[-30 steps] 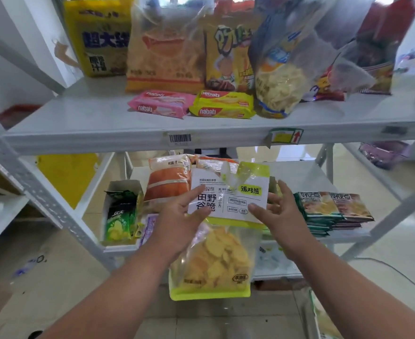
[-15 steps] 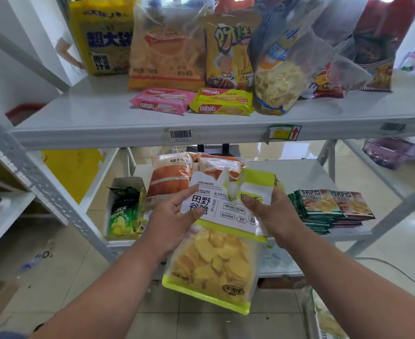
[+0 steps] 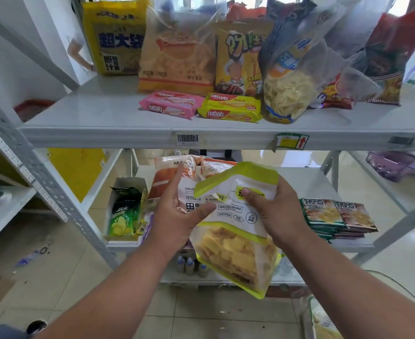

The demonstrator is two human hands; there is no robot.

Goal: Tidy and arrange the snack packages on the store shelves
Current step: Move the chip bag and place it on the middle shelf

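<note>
- Over on the far left we see the green chip packets (image 3: 123, 216) standing in their open box (image 3: 128, 184) on the lower shelf (image 3: 306, 182), untouched.
- Next, our left hand (image 3: 177, 218): fingers curled behind the chip bag (image 3: 235, 231), thumb pressed across its white front, a firm pinch on the bag's left edge.
- Centre now, and the chip bag hangs in the air in front of the lower shelf, tilted, its green top folded over and crumpled.
- It looks light and puffy, the film soft and likely slick, the chips inside brittle, so we would hold it by the flat top band or the side seams and never squeeze the belly.
- Our right hand (image 3: 275, 214) grips the upper right of the bag, thumb on the front, fingers wrapped behind.
- Above, the upper shelf (image 3: 103, 133) carries standing bags, with a pink wafer pack (image 3: 169, 105) and a yellow wafer pack (image 3: 229, 107) lying flat in front.
- Far right, the flat packets (image 3: 338, 216) sit stacked on the lower shelf, just beside our right wrist.
</note>
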